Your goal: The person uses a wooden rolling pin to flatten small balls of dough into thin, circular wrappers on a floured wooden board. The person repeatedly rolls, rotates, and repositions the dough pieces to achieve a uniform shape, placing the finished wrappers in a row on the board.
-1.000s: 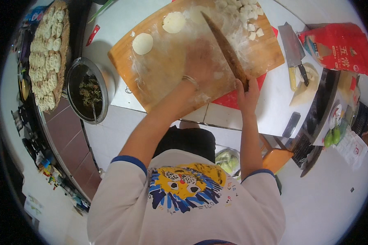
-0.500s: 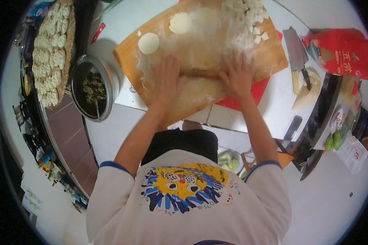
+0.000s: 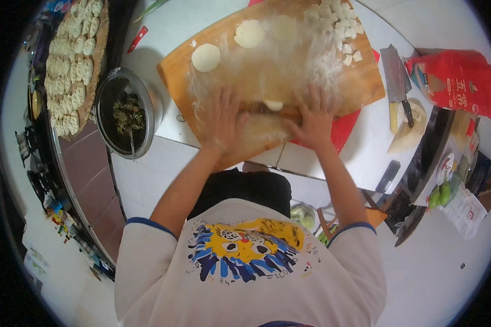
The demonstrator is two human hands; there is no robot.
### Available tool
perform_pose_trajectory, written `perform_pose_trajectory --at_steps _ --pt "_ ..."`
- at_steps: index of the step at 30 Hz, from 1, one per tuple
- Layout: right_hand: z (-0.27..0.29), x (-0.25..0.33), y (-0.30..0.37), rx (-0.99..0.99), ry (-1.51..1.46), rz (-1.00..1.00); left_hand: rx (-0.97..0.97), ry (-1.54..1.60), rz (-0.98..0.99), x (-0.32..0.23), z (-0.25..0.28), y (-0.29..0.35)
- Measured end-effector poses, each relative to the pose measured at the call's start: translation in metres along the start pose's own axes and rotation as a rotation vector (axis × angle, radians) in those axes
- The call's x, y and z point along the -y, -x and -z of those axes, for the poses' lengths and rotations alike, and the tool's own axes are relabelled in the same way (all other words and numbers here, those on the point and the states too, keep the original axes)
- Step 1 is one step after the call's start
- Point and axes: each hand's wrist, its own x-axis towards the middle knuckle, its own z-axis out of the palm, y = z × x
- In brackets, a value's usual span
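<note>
Dough (image 3: 274, 105) had just emerged beyond the rolling pin (image 3: 255, 107), flattening apparently begun; left hand (image 3: 222, 119) and right hand (image 3: 316, 117) lay uncurled atop.

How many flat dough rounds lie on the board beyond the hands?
3: the leftmost round, the middle round to its right, and a fainter third round further right.

A second ago the right hand (image 3: 316, 119) held the pin (image 3: 251, 106) slantwise by one end; now it lies crosswise under both hands. The left hand (image 3: 222, 121) (blurred mid-board (image 3: 363, 82) then) has moved leftward. Some dough (image 3: 274, 105) has come into view at the pin.
</note>
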Motion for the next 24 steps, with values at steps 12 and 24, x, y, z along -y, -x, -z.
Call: perform_pose_trajectory --at_steps 12,24 --pt "0.01 -0.012 -0.01 0.154 -0.282 -0.066 -0.016 0.445 -0.397 -0.032 0.008 -0.078" --pt "0.016 -0.015 0.023 0.259 -0.751 -0.604 -0.083 0.786 -0.106 -0.071 0.018 -0.054"
